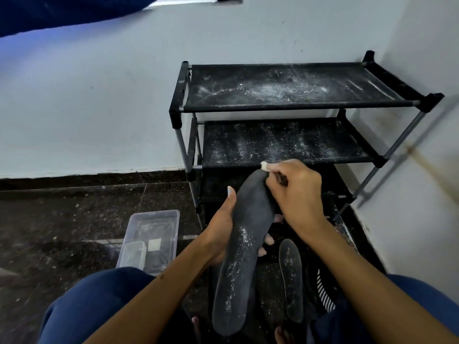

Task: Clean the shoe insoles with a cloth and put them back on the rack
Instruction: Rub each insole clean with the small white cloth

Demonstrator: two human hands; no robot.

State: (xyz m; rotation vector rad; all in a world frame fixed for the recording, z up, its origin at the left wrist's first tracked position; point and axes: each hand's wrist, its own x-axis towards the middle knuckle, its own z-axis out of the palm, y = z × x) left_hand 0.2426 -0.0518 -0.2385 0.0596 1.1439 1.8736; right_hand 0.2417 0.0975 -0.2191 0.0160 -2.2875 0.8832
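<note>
Head view: left hand (222, 227) grips a dusty insole (244, 244); right hand (295, 192) pinches a small cloth (264, 166) against its far tip

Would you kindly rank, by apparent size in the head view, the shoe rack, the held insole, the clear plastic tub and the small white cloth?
1. Shoe rack
2. Held insole, though nearness to the camera enlarges it
3. Clear plastic tub
4. White cloth, mostly hidden in the right hand

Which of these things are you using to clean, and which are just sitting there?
For the job: insole in the left hand; small white cloth in the right hand; second insole on the floor; dusty rack.

Just lying about: clear plastic tub; striped cloth.
</note>
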